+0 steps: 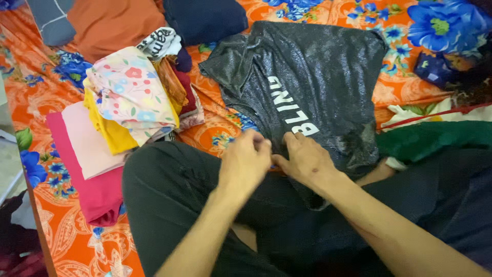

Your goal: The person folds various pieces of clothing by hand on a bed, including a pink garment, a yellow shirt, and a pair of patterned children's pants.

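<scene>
A dark grey glittery T-shirt (312, 72) with white lettering lies spread flat on the orange floral bedsheet (66, 236), its collar end towards my lap. My left hand (247, 160) and my right hand (306, 160) sit side by side at the shirt's near edge, fingers curled and pinching the fabric there. Both forearms reach in from the bottom of the view over my crossed legs in dark trousers (169, 195).
A pile of folded clothes (130, 95) in pink, yellow and floral prints stands at the left. Orange cloth (110, 23) and a dark navy garment (205, 18) lie at the back. A green and white garment (435, 136) lies at the right.
</scene>
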